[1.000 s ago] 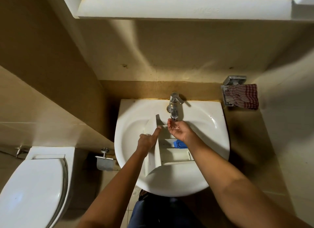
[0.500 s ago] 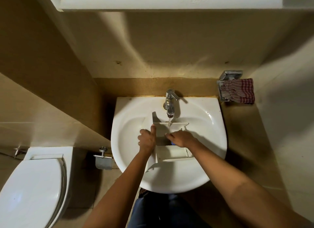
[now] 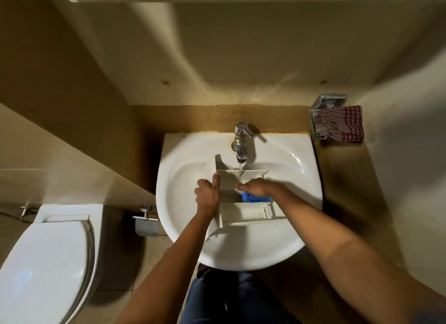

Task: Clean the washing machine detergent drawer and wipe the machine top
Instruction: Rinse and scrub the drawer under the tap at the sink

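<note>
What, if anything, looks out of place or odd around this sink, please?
A white detergent drawer lies in the sink under the running tap, unusual there; yellowish-brown staining lines the sink's back edge.

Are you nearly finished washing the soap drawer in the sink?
Not yet. Done: the detergent drawer is out and lying in the sink. In hand: the tap runs water into it; the left hand grips its edge, the right hand reaches inside over the blue insert. Left: finishing the rinse and wiping the machine top, not in view.
</note>
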`<state>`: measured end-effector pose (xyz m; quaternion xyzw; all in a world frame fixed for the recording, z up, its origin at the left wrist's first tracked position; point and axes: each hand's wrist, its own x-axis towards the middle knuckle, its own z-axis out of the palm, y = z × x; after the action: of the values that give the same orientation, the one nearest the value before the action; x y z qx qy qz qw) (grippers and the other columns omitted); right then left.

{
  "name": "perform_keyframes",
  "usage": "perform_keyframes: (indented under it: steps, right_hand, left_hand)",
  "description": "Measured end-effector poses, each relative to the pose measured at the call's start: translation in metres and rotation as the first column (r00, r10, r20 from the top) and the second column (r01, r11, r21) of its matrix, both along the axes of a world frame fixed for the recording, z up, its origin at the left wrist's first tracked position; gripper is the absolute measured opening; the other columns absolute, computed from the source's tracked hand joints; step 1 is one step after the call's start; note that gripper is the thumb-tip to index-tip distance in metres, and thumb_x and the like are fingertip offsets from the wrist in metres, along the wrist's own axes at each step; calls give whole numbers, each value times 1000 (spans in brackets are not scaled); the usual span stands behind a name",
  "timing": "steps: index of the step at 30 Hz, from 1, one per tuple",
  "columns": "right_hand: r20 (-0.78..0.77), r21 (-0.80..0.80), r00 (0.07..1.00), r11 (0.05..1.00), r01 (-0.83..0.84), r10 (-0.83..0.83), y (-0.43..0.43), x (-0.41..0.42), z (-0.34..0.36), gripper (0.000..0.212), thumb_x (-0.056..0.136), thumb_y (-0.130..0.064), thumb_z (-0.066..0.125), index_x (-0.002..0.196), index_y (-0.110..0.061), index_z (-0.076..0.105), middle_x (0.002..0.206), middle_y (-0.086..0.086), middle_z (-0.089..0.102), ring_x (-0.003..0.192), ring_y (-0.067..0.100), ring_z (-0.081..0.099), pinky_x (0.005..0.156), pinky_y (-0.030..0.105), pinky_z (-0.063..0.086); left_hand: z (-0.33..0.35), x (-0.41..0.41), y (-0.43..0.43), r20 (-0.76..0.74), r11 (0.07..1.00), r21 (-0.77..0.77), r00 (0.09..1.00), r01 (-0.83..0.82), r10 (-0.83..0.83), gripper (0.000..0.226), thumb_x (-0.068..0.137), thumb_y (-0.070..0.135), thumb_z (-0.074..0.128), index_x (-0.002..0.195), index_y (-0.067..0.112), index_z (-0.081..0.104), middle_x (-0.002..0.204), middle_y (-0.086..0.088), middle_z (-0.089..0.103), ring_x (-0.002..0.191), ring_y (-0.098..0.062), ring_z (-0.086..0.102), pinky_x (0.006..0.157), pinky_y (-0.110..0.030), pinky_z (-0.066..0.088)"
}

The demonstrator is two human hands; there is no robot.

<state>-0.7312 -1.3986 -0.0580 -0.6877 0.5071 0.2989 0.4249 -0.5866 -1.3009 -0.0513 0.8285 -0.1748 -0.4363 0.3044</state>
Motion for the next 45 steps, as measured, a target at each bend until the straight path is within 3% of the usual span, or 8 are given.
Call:
perform_keyframes:
  steps: [3,6,10,17,26,31,36,45]
  right_hand:
    - [170,-4,943,957,292,-287,-12,16,-1,22,95,-23,49,101,-8,63,110,14,63,94,24,57,78,29,48]
    - [275,420,443,521,743,-853,-14,28,0,22,98,-8,41,87,-4,59,91,13,65,87,22,62,91,34,51]
    - [93,706,31,88,703,-995,-5,31,0,28,101,-10,38,86,0,60,74,12,70,79,19,64,79,30,53]
    - [-33,889,-291,-161,429,-956,-3,36,3,27,99,-7,39,87,2,62,72,12,71,71,19,68,60,26,57]
    - [805,68,498,884,462,-322,85,24,-17,26,97,-1,44,105,-14,65,96,-5,67,89,4,62,84,16,46]
    - [577,-670,785,680,297,226,88,-3,-29,35,88,-6,49,120,-4,63,118,15,65,117,31,57,99,35,46]
    - [420,-532,874,847,19,244,101,38,-25,59,102,-20,37,153,-10,9,160,8,9,147,28,5,120,41,5]
    - [239,-518,953,806,285,-184,91,13,-32,56,103,-29,25,151,-3,13,159,13,12,148,24,8,119,33,5]
  left_hand:
    - [3,0,0,-2,1000,-1,1000,-4,4,49,96,55,43,108,7,45,119,-21,55,109,-40,52,99,-48,42]
    - [4,0,1,1,1000,-3,1000,6,-6,47,97,53,43,106,8,45,118,-20,56,108,-38,53,98,-46,42]
    - [4,1,2,15,1000,-12,999,29,-29,53,98,53,42,115,3,47,119,-20,57,107,-37,54,94,-43,44]
    - [4,0,1,26,999,-3,999,45,-45,55,97,55,40,118,4,45,121,-20,55,109,-38,54,96,-44,44]
    - [4,-1,-1,1,1000,-6,1000,3,-3,57,98,50,42,125,0,45,128,-24,52,117,-40,50,100,-43,40]
    - [8,-2,1,7,999,-28,1000,17,-16,54,100,48,40,121,-1,46,126,-23,53,114,-38,50,89,-36,37]
    - [9,-1,1,0,1000,-21,1000,18,-18,61,98,53,39,127,0,44,129,-22,53,115,-38,52,99,-43,43]
    - [13,-4,2,33,1000,-26,999,13,-12,58,99,51,39,124,-1,45,127,-23,54,114,-40,51,99,-44,41]
